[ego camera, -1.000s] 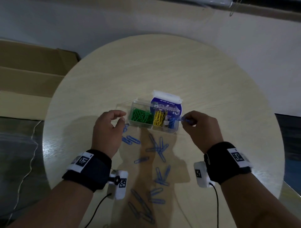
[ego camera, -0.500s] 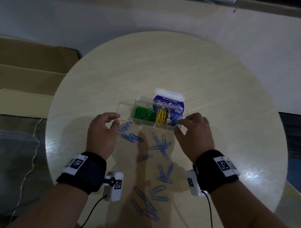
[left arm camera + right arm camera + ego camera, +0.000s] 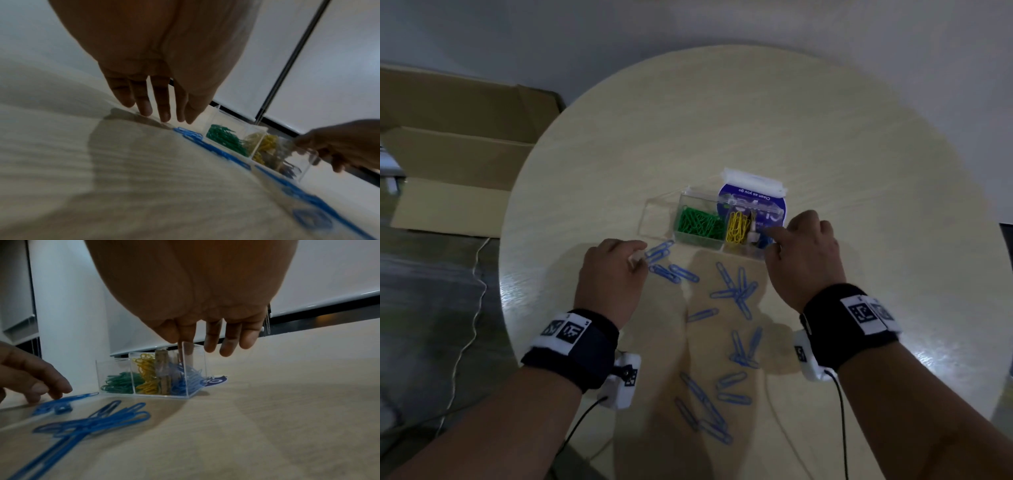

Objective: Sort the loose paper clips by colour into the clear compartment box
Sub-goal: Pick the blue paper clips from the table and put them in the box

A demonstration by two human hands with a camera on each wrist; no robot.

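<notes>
Bare forearms with banded, camera-fitted wrists

Each wrist wears a black wristband [image 3: 571, 346] [image 3: 849, 325] carrying white tags printed with black square codes. A small white camera block [image 3: 623, 380] [image 3: 808, 356], also code-marked, hangs off each band's inner side, trailing a thin black cable [image 3: 842, 421].

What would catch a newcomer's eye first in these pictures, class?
Blue paper clips lie scattered across the round table, between the two hands. Behind them stands the clear compartment box, with green clips on its left, yellow clips in the middle and blue at its right end. The left hand reaches toward loose clips; the right hand is at the box's right end.
</notes>
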